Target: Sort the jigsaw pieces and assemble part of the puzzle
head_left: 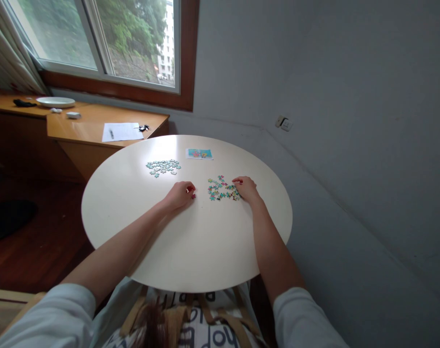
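Observation:
My left hand is over the middle of the round white table, its fingers closed in a pinch. A small reddish puzzle piece shows at its fingertips. To the right, my right hand rests at the edge of a loose cluster of colourful puzzle pieces, fingers apart and touching or just over them. Further back on the left lies a second group of pale blue puzzle pieces. A small picture card with a bright blue scene lies near the table's far edge.
A wooden desk stands beyond the table at the left, under a window. On it are a sheet of paper, keys, a white plate and a small white box. A grey wall runs close along the right.

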The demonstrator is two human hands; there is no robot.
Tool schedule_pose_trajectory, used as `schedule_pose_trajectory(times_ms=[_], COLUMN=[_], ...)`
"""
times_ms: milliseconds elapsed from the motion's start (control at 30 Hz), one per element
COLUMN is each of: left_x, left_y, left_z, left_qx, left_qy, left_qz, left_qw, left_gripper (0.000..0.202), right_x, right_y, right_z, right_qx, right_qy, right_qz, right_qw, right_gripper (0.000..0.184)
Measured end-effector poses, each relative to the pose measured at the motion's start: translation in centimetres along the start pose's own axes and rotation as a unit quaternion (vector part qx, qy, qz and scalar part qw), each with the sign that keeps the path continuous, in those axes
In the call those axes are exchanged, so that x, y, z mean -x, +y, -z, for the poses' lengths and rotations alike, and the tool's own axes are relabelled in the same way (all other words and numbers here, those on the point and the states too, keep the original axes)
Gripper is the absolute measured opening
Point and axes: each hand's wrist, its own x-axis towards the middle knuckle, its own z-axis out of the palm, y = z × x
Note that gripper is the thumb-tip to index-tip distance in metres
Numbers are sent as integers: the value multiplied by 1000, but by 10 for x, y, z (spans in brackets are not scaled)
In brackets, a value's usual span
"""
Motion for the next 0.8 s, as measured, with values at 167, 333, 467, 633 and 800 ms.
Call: schedule_pose_trajectory(times_ms=[167,333,467,633,800], left_x=[0,0,1,1,0], left_y=[0,1,3,3,2], left_z=[0,0,1,1,1], left_qx=[-5,-10,-15,-8,-9], left_qy=[1,6,8,6,9], left_qz=[-3,-2,2,-3,-6], left_qw=[1000,1000,1000,1000,1000], left_gripper=[21,20,19,20,21], right_x=[2,3,1,0,0], right_y=[4,4,5,5,5], right_z=[6,6,4,3,3], right_qx=[-5,8,16,9,6], right_qy=[-38,-53,-56,-53,-52], right_qz=[-23,-1,1,0,5], right_qw=[999,999,998,999,999], right_gripper=[21,28,23,23,21])
